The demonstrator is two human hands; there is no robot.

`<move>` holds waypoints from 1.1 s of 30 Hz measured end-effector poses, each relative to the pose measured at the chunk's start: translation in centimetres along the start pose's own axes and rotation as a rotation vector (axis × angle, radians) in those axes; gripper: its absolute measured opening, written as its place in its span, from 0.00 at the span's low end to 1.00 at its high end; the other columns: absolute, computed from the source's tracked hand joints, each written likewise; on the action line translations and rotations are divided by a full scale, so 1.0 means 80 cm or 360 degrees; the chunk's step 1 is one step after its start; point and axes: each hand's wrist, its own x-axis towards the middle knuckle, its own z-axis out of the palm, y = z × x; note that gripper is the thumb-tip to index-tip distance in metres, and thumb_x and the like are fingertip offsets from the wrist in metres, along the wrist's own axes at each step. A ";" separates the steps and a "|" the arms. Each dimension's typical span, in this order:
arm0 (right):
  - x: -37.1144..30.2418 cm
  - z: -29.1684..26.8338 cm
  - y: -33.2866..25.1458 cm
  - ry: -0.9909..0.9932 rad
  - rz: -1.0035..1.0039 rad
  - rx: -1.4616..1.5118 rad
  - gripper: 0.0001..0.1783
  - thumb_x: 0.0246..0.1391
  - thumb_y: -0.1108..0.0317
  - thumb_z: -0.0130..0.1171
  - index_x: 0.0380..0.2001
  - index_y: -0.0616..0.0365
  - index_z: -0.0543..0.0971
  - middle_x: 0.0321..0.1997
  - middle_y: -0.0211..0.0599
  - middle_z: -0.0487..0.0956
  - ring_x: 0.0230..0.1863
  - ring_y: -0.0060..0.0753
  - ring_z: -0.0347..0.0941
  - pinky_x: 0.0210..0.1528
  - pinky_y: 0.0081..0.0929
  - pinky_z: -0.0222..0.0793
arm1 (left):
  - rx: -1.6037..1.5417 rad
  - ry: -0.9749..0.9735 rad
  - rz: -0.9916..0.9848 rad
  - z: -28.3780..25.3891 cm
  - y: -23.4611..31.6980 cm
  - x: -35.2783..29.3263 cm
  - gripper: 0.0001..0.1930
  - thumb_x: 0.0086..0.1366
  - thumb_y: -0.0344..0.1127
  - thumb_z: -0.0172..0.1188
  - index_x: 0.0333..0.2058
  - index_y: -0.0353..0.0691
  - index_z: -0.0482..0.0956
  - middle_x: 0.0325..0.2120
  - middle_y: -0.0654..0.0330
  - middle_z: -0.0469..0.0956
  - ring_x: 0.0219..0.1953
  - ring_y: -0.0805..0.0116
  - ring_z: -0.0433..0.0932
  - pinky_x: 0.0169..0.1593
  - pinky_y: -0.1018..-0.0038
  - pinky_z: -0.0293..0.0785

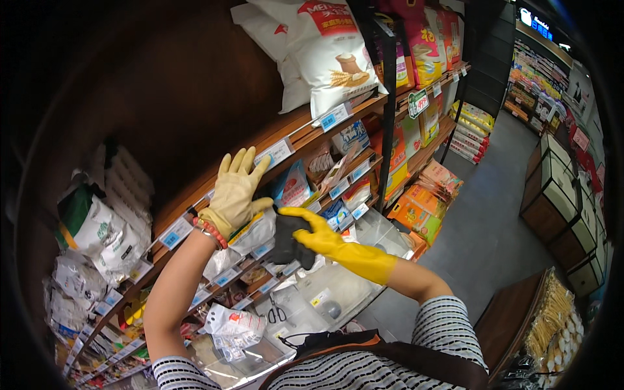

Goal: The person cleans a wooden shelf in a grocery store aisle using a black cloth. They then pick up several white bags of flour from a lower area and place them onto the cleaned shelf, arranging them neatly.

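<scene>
My left hand (237, 192), in a cream rubber glove, lies with its fingers stretched out along the front edge of the wooden shelf (195, 188), touching beside a blue-and-white price tag (276, 155). A red bead bracelet (211, 233) circles that wrist. Lower and to the right, my right hand (318, 235) wears a yellow rubber glove. Its fingers close on a dark grey cloth (290, 240), which hangs down in front of the lower shelves. A white bag (255, 232) on the shelf shows just under my left hand.
Large white flour bags (335, 62) stand on the upper shelf, with smaller packs (114, 234) at left. Below me, a clear-lidded bin (325, 305) carries scissors (276, 314) and a plastic bag (234, 328). A grey aisle floor (468, 221) runs right, past wooden display cases (562, 208).
</scene>
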 end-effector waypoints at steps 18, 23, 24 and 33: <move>0.169 -0.359 -0.035 0.1097 -0.0553 -0.1212 0.27 0.47 0.77 0.52 0.54 0.57 0.73 0.54 0.48 0.74 0.59 0.47 0.68 0.61 0.34 0.62 | 0.0108 0.0304 0.0225 0.084 0.047 0.232 0.28 0.47 0.34 0.69 0.50 0.39 0.74 0.37 0.55 0.74 0.39 0.57 0.76 0.40 0.64 0.75; 0.180 -0.350 -0.020 0.0996 -0.0572 -0.1741 0.27 0.48 0.76 0.52 0.55 0.57 0.72 0.55 0.49 0.74 0.59 0.52 0.67 0.63 0.34 0.59 | -0.0274 -0.0069 -0.0379 0.100 0.053 0.259 0.16 0.66 0.42 0.52 0.46 0.36 0.74 0.34 0.50 0.77 0.27 0.50 0.79 0.32 0.57 0.76; 0.179 -0.351 -0.024 0.0953 -0.0542 -0.1702 0.27 0.48 0.76 0.53 0.55 0.57 0.71 0.53 0.49 0.75 0.58 0.53 0.68 0.62 0.35 0.60 | -0.0179 0.0021 -0.0226 0.098 0.049 0.254 0.16 0.68 0.43 0.48 0.45 0.37 0.74 0.32 0.50 0.77 0.26 0.49 0.79 0.31 0.56 0.76; 0.168 -0.256 0.000 0.1122 -0.0802 -0.1397 0.28 0.46 0.77 0.51 0.55 0.58 0.70 0.56 0.46 0.71 0.59 0.50 0.65 0.65 0.37 0.56 | -0.0930 -0.0027 -0.0085 0.063 -0.010 0.268 0.15 0.66 0.38 0.54 0.44 0.34 0.79 0.32 0.45 0.80 0.33 0.54 0.78 0.42 0.69 0.74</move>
